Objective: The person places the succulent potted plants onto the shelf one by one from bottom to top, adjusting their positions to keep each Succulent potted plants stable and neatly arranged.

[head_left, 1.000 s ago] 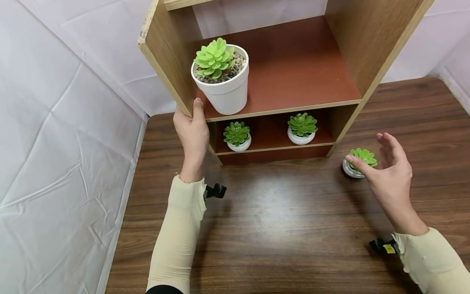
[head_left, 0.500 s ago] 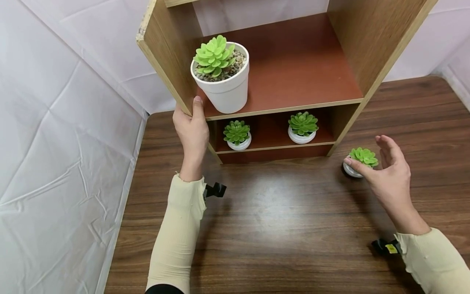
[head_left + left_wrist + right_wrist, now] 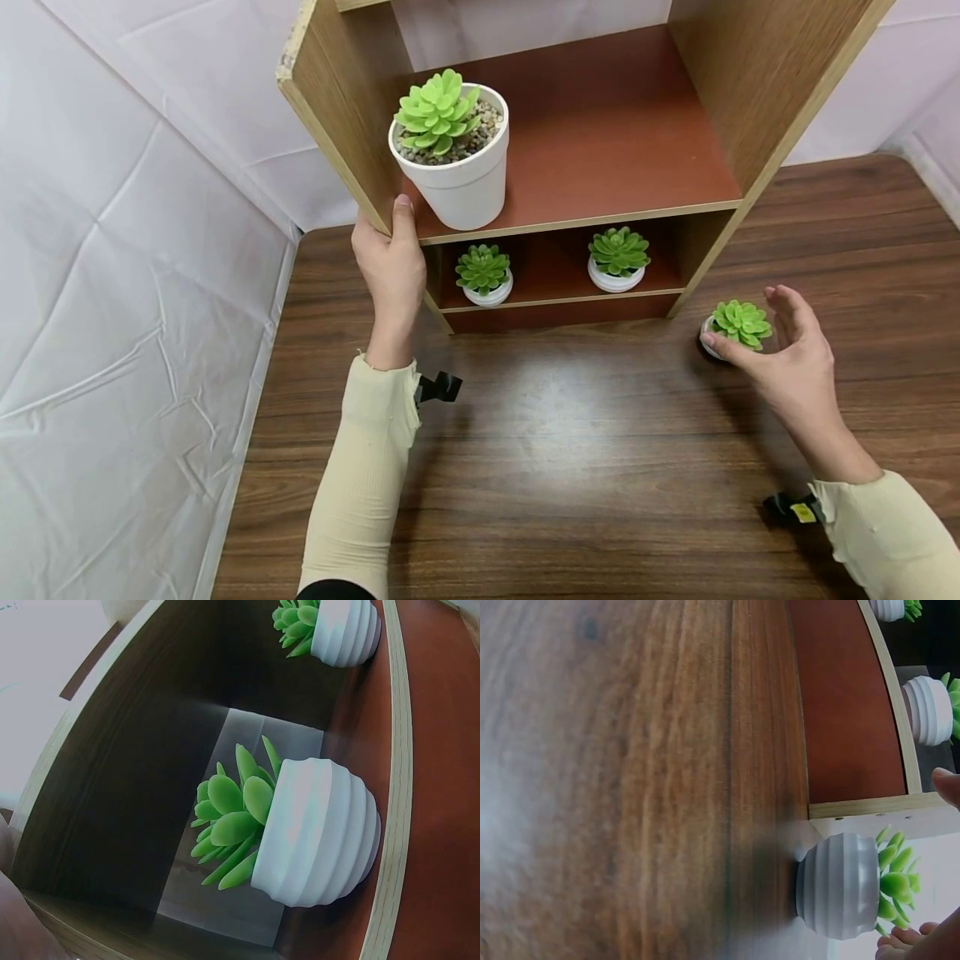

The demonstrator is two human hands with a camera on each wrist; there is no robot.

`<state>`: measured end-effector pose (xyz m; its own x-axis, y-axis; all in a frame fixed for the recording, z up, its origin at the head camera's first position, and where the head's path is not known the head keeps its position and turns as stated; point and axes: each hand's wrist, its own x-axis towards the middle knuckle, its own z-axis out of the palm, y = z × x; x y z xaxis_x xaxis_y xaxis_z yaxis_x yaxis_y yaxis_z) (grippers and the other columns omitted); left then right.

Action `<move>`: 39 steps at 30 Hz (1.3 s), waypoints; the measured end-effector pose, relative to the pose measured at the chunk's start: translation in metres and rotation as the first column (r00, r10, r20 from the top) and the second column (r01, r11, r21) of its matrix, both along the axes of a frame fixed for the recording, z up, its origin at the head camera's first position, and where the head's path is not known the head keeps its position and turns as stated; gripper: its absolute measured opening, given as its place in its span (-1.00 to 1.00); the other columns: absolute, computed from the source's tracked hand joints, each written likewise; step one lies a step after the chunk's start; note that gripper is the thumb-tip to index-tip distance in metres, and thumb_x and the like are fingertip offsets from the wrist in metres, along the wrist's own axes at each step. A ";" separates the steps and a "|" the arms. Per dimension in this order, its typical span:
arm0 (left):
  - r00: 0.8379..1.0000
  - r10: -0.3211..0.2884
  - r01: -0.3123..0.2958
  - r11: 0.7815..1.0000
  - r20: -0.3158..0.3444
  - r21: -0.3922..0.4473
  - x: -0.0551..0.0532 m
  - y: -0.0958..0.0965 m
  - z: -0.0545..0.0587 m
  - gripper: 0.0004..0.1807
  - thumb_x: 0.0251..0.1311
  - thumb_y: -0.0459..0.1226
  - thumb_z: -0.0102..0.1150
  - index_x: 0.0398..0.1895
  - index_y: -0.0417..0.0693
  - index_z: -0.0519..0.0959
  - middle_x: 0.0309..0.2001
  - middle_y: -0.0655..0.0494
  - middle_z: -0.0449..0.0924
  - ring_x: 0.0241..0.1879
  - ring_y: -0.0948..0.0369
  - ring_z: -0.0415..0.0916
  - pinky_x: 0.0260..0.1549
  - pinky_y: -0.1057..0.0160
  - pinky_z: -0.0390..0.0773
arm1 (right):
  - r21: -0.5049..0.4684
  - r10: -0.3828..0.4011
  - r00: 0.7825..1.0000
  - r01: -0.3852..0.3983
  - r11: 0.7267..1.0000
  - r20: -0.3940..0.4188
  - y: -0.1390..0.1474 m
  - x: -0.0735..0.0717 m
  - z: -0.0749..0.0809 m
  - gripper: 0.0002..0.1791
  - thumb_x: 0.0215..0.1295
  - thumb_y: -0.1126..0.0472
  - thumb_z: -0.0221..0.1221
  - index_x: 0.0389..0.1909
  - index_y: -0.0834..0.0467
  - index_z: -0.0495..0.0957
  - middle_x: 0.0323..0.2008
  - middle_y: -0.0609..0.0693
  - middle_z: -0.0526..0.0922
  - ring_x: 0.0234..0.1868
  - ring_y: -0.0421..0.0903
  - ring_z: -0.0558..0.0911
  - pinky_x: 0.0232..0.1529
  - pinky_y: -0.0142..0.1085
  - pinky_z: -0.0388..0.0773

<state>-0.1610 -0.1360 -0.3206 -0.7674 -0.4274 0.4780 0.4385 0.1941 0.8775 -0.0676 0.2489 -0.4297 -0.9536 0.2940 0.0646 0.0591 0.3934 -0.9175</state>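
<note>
My left hand [image 3: 392,279] grips the front edge of the left side panel of a wooden shelf unit [image 3: 570,125], thumb on the inner side. My right hand [image 3: 798,358] is around a small potted succulent [image 3: 738,323] standing on the table to the right of the unit. Its thumb and fingers are spread on either side of the plant; in the right wrist view a gap shows between them and the ribbed white pot [image 3: 840,885]. A larger white pot with a bright green succulent [image 3: 465,187] stands at the left on the middle shelf.
Two small potted succulents stand on the bottom shelf, one at the left [image 3: 487,293] and one at the right [image 3: 618,275]. The left wrist view shows the nearer ribbed pot [image 3: 319,832] close up. White sheeting [image 3: 142,292] hangs behind and left of the wooden table [image 3: 555,467].
My right hand has lowered slightly and closed in a little around the small succulent. The left hand keeps its grip on the shelf panel, and the pots have stayed in place.
</note>
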 end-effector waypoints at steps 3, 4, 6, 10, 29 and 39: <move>1.000 -0.002 0.002 1.000 0.002 -0.003 0.000 0.000 0.000 -0.79 0.37 -0.42 0.02 -0.06 -0.42 0.53 -0.33 0.03 0.54 -0.24 0.22 0.45 -0.15 0.28 0.44 | 0.007 -0.003 1.000 0.003 1.000 0.004 0.000 0.000 -0.002 -0.02 -0.01 0.28 0.51 0.43 0.10 0.19 0.33 0.07 0.28 0.39 -0.13 0.22 0.29 -0.48 0.07; 1.000 -0.004 0.004 1.000 0.002 -0.003 -0.001 0.000 0.000 -0.79 0.37 -0.42 0.02 -0.06 -0.42 0.52 -0.33 0.03 0.53 -0.24 0.22 0.45 -0.15 0.27 0.44 | 0.010 -0.006 1.000 0.006 1.000 0.007 0.000 0.000 -0.003 -0.02 -0.02 0.27 0.52 0.42 0.11 0.19 0.32 0.06 0.28 0.38 -0.13 0.22 0.28 -0.49 0.07; 1.000 -0.008 0.008 1.000 0.004 0.000 -0.001 0.001 0.000 -0.79 0.38 -0.42 0.02 -0.06 -0.43 0.52 -0.33 0.02 0.53 -0.24 0.22 0.45 -0.14 0.27 0.44 | 0.013 -0.009 1.000 0.009 1.000 0.008 0.000 0.000 -0.004 -0.01 -0.03 0.26 0.52 0.42 0.13 0.20 0.30 0.06 0.29 0.37 -0.14 0.24 0.26 -0.52 0.08; 1.000 -0.008 0.007 1.000 0.009 0.007 -0.001 0.001 0.001 -0.78 0.37 -0.42 0.03 -0.04 -0.44 0.53 -0.28 -0.03 0.55 -0.19 0.21 0.47 -0.12 0.28 0.44 | 0.023 -0.014 1.000 0.014 1.000 0.020 -0.001 -0.001 -0.005 0.02 -0.05 0.24 0.54 0.42 0.18 0.17 0.27 0.05 0.31 0.32 -0.19 0.27 0.19 -0.60 0.11; 1.000 0.012 -0.012 1.000 0.017 0.001 0.001 0.001 0.002 -0.77 0.37 -0.42 0.02 -0.03 -0.43 0.54 -0.26 -0.04 0.58 -0.19 0.23 0.48 -0.10 0.28 0.44 | 0.049 -0.038 0.991 0.032 0.998 0.127 0.002 -0.001 -0.016 0.09 0.01 0.16 0.51 0.48 0.23 0.06 0.29 0.16 0.27 0.29 -0.14 0.29 0.26 -0.45 0.16; 1.000 0.006 -0.006 1.000 0.014 0.007 0.001 0.001 0.002 -0.76 0.37 -0.42 0.02 -0.01 -0.42 0.52 -0.23 -0.04 0.58 -0.16 0.22 0.48 -0.08 0.28 0.44 | 0.061 -0.029 0.987 0.019 0.998 0.160 0.004 0.002 -0.020 0.08 0.03 0.10 0.50 0.49 0.22 0.07 0.35 0.21 0.23 0.33 -0.16 0.24 0.17 -0.60 0.15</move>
